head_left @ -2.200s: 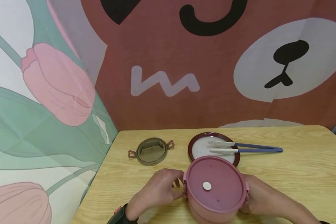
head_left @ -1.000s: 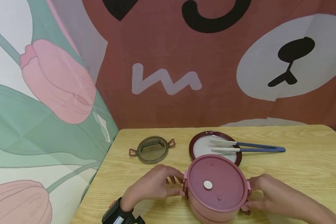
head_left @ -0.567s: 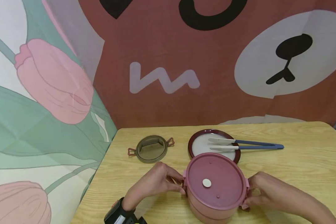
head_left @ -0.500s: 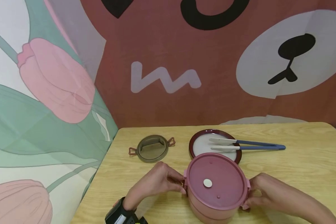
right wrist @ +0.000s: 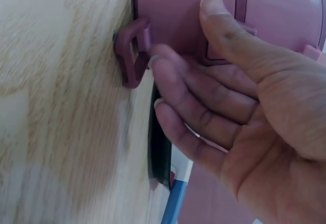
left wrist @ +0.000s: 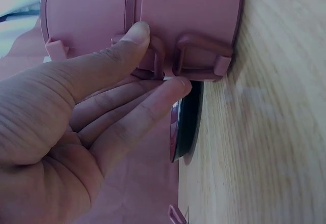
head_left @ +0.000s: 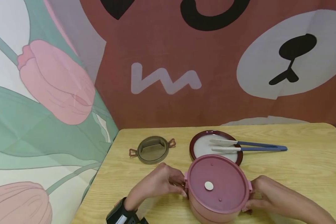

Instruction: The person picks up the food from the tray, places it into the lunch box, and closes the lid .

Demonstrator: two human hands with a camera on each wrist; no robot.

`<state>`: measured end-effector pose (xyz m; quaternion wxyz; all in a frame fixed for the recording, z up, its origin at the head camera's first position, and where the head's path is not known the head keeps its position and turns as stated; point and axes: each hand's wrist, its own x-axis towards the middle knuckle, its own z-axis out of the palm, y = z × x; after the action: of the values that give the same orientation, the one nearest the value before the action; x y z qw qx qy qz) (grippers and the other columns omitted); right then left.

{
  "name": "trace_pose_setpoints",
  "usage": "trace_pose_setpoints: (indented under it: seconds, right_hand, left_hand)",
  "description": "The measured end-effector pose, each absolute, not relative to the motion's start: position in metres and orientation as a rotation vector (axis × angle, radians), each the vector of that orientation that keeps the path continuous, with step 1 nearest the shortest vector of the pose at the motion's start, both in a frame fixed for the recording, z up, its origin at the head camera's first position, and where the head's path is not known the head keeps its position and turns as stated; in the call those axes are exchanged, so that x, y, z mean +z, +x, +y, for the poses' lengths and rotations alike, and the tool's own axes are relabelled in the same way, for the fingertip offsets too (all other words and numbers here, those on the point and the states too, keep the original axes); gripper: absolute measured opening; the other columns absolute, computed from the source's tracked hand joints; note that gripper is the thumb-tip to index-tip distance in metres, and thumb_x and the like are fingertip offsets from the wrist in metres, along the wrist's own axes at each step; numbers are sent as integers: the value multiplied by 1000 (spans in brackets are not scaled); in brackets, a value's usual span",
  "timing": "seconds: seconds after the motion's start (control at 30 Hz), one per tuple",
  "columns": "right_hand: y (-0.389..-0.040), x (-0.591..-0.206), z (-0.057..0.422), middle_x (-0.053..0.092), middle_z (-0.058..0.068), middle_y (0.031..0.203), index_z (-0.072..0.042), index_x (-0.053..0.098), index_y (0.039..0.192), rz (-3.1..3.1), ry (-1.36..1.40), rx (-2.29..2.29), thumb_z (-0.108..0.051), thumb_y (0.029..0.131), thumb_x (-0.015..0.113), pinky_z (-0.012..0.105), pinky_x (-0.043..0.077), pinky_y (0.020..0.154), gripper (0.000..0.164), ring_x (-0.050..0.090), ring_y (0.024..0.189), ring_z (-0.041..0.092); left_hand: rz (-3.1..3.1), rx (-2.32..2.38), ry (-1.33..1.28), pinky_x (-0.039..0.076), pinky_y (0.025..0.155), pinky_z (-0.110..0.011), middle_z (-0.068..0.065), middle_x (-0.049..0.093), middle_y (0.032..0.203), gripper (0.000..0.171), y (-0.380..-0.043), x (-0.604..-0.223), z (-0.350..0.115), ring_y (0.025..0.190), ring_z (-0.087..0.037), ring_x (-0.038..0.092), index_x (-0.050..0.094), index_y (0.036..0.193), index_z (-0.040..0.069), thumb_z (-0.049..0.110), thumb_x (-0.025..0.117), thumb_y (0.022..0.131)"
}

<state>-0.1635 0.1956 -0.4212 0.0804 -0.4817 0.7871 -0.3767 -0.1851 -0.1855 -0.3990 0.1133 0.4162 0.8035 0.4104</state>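
A round two-tier pink lunch box (head_left: 217, 188) with a mauve lid and a white button stands upright on the table. At its left side my left hand (head_left: 159, 183) pinches a looped handle (left wrist: 158, 56) of the upper tier, thumb on the outside and fingers behind. A second loop (left wrist: 204, 43) sits on the lower tier, close to the table. My right hand (head_left: 271, 196) holds the opposite side, its thumb pressed on the wall and its curled fingers at the upper handle. Below those fingers a lower loop (right wrist: 135, 53) sticks outward. The inside of the box is hidden by the lid.
Behind the box lies a white plate (head_left: 201, 146) with a dark red rim, partly covered by the box. Tongs (head_left: 263, 147) with blue handles rest across it. Back left is a brownish round lid (head_left: 152, 151) with two pink loops. A printed cloth (head_left: 168, 109) hangs behind the table.
My right hand has shifted from behind the box's right side to its side handle, thumb now showing. My left fingers have drawn in on the left handle. The box has stayed in place.
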Motion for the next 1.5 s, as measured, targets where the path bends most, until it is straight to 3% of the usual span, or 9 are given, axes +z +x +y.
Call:
trace_pose_setpoints:
  seconds: [0.23, 0.37, 0.57, 0.67, 0.83, 1.03, 1.2, 1.5]
  right_hand:
    - [-163, -422, 201, 72, -22, 85, -28, 77, 93, 2374, -1438, -1161, -13, 95, 74, 10, 49, 57, 16, 57, 74, -11]
    - [-165, -423, 200, 68, -24, 83, -29, 75, 90, 2403, -1438, -1130, -17, 95, 75, 9, 48, 56, 13, 51, 72, -12]
    - [-158, -432, 189, 73, -16, 93, -26, 76, 110, 2204, -1218, -1220, -17, 102, 65, 20, 56, 61, 16, 60, 81, -6]
    - [-157, -429, 188, 73, -17, 93, -29, 76, 110, 2215, -1148, -1185, -23, 102, 66, 21, 55, 61, 14, 61, 82, -4]
    - [-158, -423, 187, 70, -21, 92, -30, 75, 109, 2324, -1132, -1099, -33, 99, 69, 20, 54, 60, 12, 58, 80, -6]
    - [-165, -412, 195, 68, -24, 89, -32, 74, 101, 2487, -1313, -989, -25, 97, 74, 19, 52, 57, 8, 59, 76, -7]
    - [-178, -400, 199, 69, -23, 96, -28, 75, 105, 2669, -1361, -869, -14, 93, 78, 24, 57, 62, 18, 63, 85, -5]
    - [-184, -393, 194, 70, -22, 97, -25, 76, 110, 2693, -1314, -884, -13, 97, 73, 23, 57, 64, 19, 65, 86, -5]
  left_hand:
    - [2375, 1178, 1206, 61, 71, -18, 4, 77, 93, 19, -186, -397, -178, 83, 8, 70, 75, 99, 9, 10, 85, 83]
    - [2461, 962, 1310, 56, 71, -10, 8, 77, 93, 22, -188, -403, -171, 83, 14, 65, 76, 100, 12, 14, 88, 82]
    - [2585, 673, 1372, 49, 70, -3, 17, 73, 89, 24, -181, -408, -177, 82, 18, 58, 78, 97, 19, 20, 92, 78]
    - [2631, 665, 1373, 47, 68, -3, 22, 69, 86, 26, -178, -410, -179, 80, 16, 57, 76, 97, 22, 23, 93, 77]
    - [2571, 770, 1296, 54, 78, -12, 23, 71, 94, 29, -190, -404, -193, 88, 7, 64, 77, 104, 23, 29, 92, 79]
    - [2837, 934, 1117, 61, 88, -36, 5, 76, 110, 25, -218, -390, -235, 102, -16, 71, 78, 111, 14, 19, 85, 88]
    - [3140, 977, 926, 56, 96, -50, -5, 73, 119, 30, -241, -395, -264, 114, -29, 67, 75, 119, 9, 11, 82, 90]
    - [3171, 869, 797, 47, 107, -56, -14, 67, 129, 37, -265, -413, -279, 124, -36, 61, 69, 127, 3, 14, 78, 93]
